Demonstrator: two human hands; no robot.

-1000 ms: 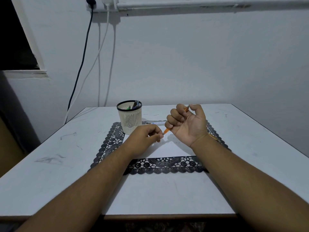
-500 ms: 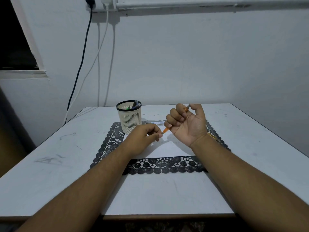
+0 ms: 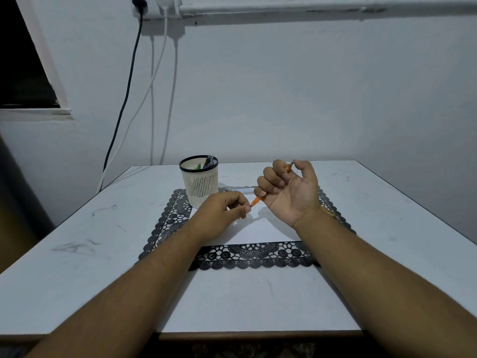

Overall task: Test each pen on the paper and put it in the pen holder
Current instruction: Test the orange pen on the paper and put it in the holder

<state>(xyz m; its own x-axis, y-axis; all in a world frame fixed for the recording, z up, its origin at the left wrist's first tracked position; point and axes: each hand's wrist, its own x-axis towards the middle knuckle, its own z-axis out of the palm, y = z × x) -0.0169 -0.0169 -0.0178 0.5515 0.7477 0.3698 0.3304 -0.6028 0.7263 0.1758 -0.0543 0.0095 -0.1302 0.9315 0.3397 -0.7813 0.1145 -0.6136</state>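
Observation:
My right hand (image 3: 289,192) is palm up above the white paper (image 3: 258,228), fist closed around an orange pen (image 3: 256,201) whose ends stick out at both sides. My left hand (image 3: 222,215) pinches the pen's lower tip between thumb and forefinger. The cream pen holder (image 3: 199,182) with a black rim stands at the mat's far left corner, with several pens inside. A further pen (image 3: 238,190) lies flat behind the paper, right of the holder.
A black lace mat (image 3: 258,257) lies under the paper on the white table (image 3: 77,228). Cables (image 3: 124,104) hang down the wall behind the table's left corner. The table's front edge is near my forearms.
Almost nothing differs: both hands hold the same pose on the orange pen, with only a slight shift of the view.

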